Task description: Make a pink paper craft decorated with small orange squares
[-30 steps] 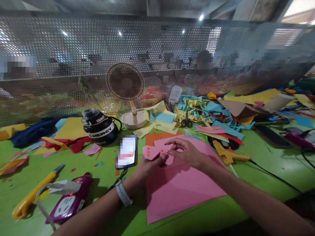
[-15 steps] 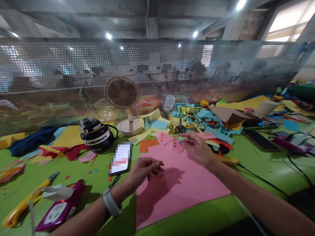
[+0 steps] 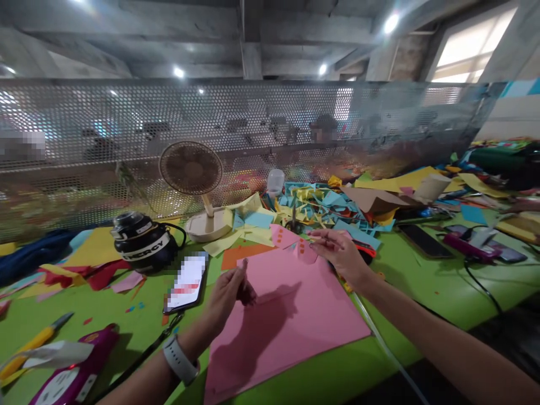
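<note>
A large pink sheet (image 3: 291,320) lies on the green table. Over its left part is my left hand (image 3: 231,289), thumb raised and fingers loosely bent, with nothing visible in it. My right hand (image 3: 340,253) is at the sheet's far edge, thumb and fingertips pinched together; whatever they hold is too small to make out. Beside those fingertips are two small pink paper pieces: one piece (image 3: 310,257) bears several orange squares, and the other piece (image 3: 291,239) to its left carries similar squares. Orange paper (image 3: 240,257) lies to the left of them.
Left of the sheet are a lit phone (image 3: 185,284), a black jug (image 3: 143,247), a yellow-handled cutter (image 3: 37,340) and a purple device (image 3: 78,365). A fan (image 3: 208,225) and heaped paper scraps (image 3: 327,197) stand behind. A dark phone (image 3: 424,242) lies right.
The view has swung slightly right. My left hand has turned, its thumb now pointing up. My right hand stays pinched near the pink pieces.
</note>
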Available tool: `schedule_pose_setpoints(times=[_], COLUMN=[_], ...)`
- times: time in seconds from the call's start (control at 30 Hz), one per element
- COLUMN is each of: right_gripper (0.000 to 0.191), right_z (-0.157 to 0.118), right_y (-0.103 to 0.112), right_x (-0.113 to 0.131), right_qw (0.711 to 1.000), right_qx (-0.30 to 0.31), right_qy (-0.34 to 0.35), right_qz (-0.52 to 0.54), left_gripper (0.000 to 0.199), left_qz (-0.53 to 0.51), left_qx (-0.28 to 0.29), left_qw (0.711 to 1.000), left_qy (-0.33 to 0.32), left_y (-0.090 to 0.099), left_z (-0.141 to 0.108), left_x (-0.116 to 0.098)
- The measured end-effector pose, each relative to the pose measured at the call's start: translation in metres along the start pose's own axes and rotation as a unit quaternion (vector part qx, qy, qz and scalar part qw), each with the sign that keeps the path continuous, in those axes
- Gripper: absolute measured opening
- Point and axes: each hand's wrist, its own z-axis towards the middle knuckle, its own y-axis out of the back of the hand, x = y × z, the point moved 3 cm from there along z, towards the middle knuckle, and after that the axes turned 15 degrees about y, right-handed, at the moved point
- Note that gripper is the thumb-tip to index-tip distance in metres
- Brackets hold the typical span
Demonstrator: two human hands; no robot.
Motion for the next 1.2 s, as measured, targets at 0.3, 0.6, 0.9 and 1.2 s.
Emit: schedule_pose_setpoints(times=[0.3,0.6,0.9,1.2], right_gripper=[0.028,0.022,0.016,0.023], right_z=[-0.005,-0.003,0.003,0.048], right_y=[-0.004,-0.025,-0.042,-0.023], right_x=[0.004,0.017,0.014,-0.011], right_qw=[0.996,0.981,0.971,0.962], right_qx=[0.068,0.175,0.218,0.263], right_qy=[0.031,0.039,0.032,-0.053], right_qz=[-0.040,-0.073,-0.098,-0.050], left_gripper=[0.054,0.035,0.041,0.051], left_qz=[0.038,0.219,0.215,0.095], left_qx=[-0.002,0.050,0.078,-0.057], left_qw=[0.994,0.949,0.956,0.988], left_qy=[-0.106,-0.220,-0.182,-0.103], left_y=[0.008,-0.008,-0.003,0.046], left_z=[0.021,0.029,0.026,0.040], left_x=[-0.022,-0.051,-0.035,-0.011])
